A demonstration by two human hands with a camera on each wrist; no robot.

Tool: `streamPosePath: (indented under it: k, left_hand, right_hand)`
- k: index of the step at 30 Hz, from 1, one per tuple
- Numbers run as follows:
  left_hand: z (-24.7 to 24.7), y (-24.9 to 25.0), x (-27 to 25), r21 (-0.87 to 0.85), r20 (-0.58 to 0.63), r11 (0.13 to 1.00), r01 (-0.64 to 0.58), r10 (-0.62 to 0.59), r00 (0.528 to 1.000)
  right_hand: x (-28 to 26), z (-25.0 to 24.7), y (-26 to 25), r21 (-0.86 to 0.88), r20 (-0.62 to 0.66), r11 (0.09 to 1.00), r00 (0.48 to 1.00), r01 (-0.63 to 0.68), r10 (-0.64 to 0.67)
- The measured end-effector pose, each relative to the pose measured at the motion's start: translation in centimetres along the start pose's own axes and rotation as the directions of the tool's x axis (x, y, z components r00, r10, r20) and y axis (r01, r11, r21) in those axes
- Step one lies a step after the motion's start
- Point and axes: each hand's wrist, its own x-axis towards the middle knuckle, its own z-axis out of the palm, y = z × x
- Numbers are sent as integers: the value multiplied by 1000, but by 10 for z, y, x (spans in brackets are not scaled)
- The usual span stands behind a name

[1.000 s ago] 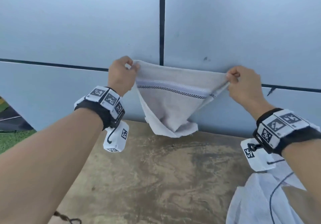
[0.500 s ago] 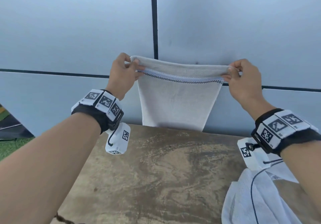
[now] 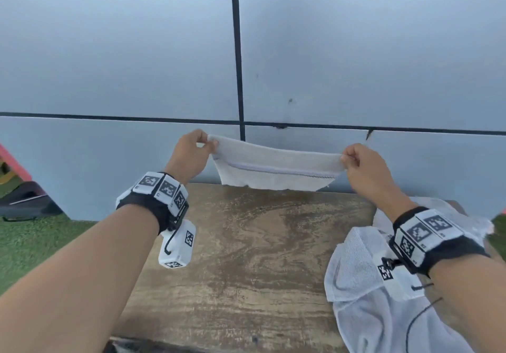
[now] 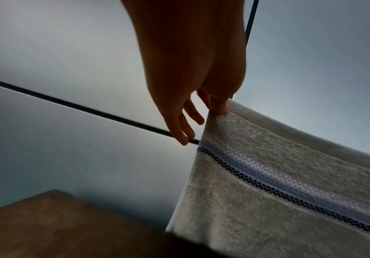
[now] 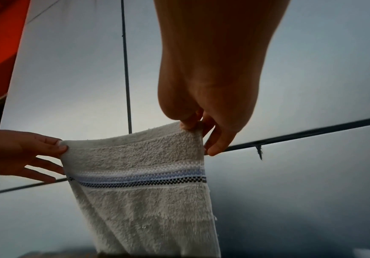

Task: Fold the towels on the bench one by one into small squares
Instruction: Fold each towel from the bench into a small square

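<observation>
The left hand [image 3: 189,153] and the right hand [image 3: 365,167] each pinch a top corner of the towel [image 3: 276,168] with their fingers, holding it up over the worktop [image 3: 246,257], by the wall [image 3: 137,51]

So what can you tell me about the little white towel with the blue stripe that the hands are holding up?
The small white terry towel with a blue stripe looks fluffy and soft. A woven pale-blue band edged with tiny black-and-white checks runs across it. It hangs in front of the grey wall, its lower edge at the far edge of the brown wooden bench. The left hand and right hand each pinch a top corner, stretching it sideways.
</observation>
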Motion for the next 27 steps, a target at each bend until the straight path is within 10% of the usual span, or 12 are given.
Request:
streamPosePath:
  k: [12, 27]
  left_hand:
    - [-31, -39, -164, -2, 43, 999, 32, -32, 999]
    - [-53, -31, -235, -19, -6, 1000, -12, 12, 1000]
  right_hand:
    - [-160, -15, 6, -11, 180, 996, 980, 93, -90]
    - [-219, -48, -23, -30, 201, 987, 968, 157, -148]
